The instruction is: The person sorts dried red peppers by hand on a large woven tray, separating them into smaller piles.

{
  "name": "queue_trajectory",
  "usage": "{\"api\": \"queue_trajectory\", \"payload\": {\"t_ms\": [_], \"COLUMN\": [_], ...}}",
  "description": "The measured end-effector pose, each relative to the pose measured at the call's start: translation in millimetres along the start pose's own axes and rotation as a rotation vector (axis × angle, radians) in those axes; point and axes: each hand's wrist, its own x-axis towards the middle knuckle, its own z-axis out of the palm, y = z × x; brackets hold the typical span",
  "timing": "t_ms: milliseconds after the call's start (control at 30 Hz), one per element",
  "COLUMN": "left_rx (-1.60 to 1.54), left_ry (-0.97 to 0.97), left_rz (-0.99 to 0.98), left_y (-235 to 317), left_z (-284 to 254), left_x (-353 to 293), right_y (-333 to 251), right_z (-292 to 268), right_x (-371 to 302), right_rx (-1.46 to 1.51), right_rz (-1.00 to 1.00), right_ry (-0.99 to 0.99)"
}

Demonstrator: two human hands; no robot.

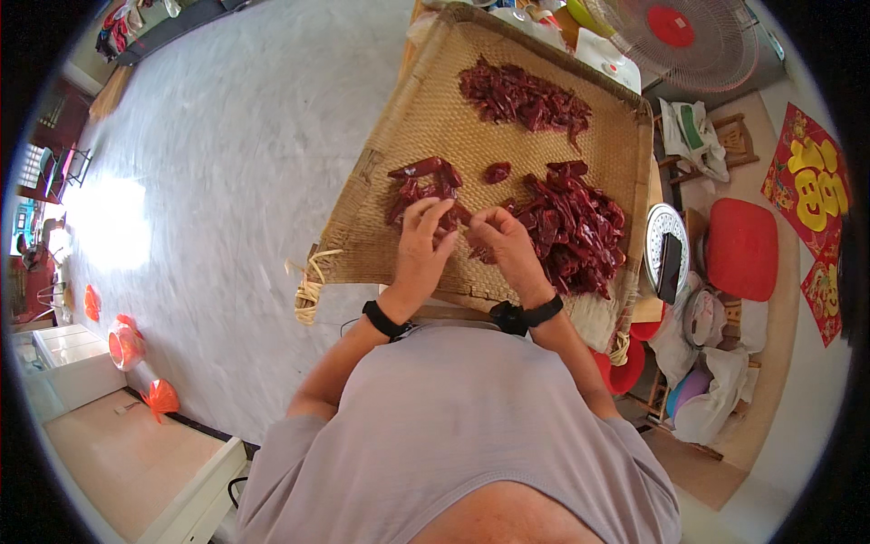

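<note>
Both of my hands work over a woven bamboo tray. My left hand has its fingers curled and closed on one end of a dried red chili. My right hand pinches the chili's other end between thumb and fingertips. Just beyond the left hand lies a small group of dark red chilies. A large heap of dried chilies sits right of my right hand. Farther off is another pile of chilies, and one short piece lies alone between the piles.
A fan stands beyond the tray's far right corner. To the right are a perforated white round rack, a red stool seat and a red bucket. Grey floor stretches to the left, with orange bags near a white cabinet.
</note>
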Motion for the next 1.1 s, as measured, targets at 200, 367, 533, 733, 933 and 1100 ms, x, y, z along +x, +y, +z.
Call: {"api": "queue_trajectory", "payload": {"t_ms": [200,367,533,733,933,1100], "left_rx": [0.236,0.558,0.587,0.391,0.316,0.486], "left_ry": [0.205,0.114,0.127,0.054,-0.189,-0.204], "left_rz": [0.023,0.021,0.072,0.05,0.194,0.172], "left_y": [-7,-26,-30,-19,-24,-23], "left_z": [-14,-21,-18,-12,1,5], "left_x": [-4,-9,-18,-22,-21,-23], "right_y": [-5,-11,5,-8,-38,-28], "right_z": [16,3,-25,-30,-18,-30], "right_x": [15,48,85,90,54,14], "right_rx": [-0.112,-0.965,-1.467,-1.506,-0.833,-1.538], "right_rz": [-0.058,-0.38,-0.319,-0.09,-0.198,-0.297], "right_ry": [0.03,0.135,0.407,0.246,0.075,0.099]}}
